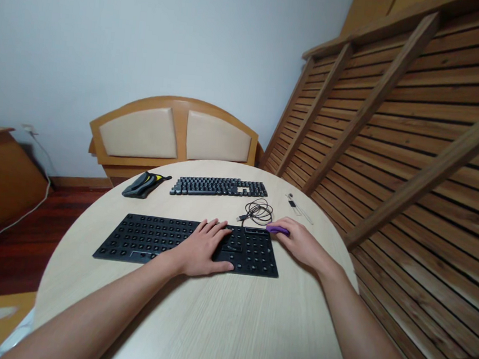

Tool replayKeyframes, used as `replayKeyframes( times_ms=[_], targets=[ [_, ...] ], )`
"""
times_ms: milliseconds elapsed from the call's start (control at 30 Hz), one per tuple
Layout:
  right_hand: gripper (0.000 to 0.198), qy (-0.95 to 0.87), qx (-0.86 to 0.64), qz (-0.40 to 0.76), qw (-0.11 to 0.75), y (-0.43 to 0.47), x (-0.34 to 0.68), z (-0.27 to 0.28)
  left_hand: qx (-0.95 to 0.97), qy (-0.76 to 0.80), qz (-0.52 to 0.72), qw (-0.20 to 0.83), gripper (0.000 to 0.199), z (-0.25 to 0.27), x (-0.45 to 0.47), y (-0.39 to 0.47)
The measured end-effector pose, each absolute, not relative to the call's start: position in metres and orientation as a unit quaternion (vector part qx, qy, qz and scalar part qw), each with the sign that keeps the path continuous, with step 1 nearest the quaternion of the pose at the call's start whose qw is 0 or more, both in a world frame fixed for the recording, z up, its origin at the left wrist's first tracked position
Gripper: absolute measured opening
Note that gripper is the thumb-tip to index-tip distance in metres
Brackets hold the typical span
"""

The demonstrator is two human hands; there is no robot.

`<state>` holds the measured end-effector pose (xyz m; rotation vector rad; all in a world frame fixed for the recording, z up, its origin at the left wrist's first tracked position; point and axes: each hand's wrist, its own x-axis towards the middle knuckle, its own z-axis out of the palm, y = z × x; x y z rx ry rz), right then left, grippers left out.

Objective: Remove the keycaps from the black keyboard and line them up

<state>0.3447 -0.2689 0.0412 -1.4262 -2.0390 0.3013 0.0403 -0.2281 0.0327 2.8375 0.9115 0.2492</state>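
Note:
A black keyboard (144, 238) with its keycaps off lies across the round table, its bare switches showing. My left hand (201, 249) rests on it right of the middle, fingers spread, and covers part of the switches. At the keyboard's top right corner, my right hand (299, 241) is closed around a small purple piece (277, 229), maybe a cloth or a brush; its far end touches or hovers just over the corner. Behind the keyboard, the removed keycaps (205, 186) stand in keyboard-like rows, with a gap toward the right.
The keyboard's coiled black cable (262, 210) lies behind it. Farther right is a thin wire tool (298, 209) with a dark part. Dark grey and yellow gloves or a pouch (143, 185) sit at the table's left. A slatted wooden frame (395, 149) leans on the right.

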Motion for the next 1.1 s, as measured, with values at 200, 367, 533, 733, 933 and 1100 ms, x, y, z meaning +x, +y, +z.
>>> replayKeyframes(
  times_ms=[200,367,533,733,933,1100],
  targets=[
    [0.02,-0.769,-0.546,0.141,0.3,-0.268,0.346,0.04,0.947,0.3,0.087,0.076,0.09,0.032,0.04,-0.228],
    [0.022,-0.76,-0.558,0.177,0.283,-0.27,0.351,0.039,0.947,0.3,0.088,0.075,0.09,0.032,0.04,-0.227],
    [0.024,-0.753,-0.562,0.22,0.264,-0.275,0.352,0.043,0.947,0.3,0.085,0.076,0.09,0.032,0.04,-0.227],
    [0.022,-0.764,-0.553,0.17,0.288,-0.272,0.351,0.043,0.946,0.303,0.09,0.076,0.089,0.033,0.04,-0.229],
    [0.033,-0.778,-0.546,0.092,0.298,-0.262,0.354,0.035,0.946,0.303,0.086,0.071,0.089,0.033,0.04,-0.229],
    [0.034,-0.787,-0.537,0.102,0.285,-0.26,0.355,0.033,0.947,0.301,0.089,0.072,0.089,0.032,0.04,-0.228]
  ],
)
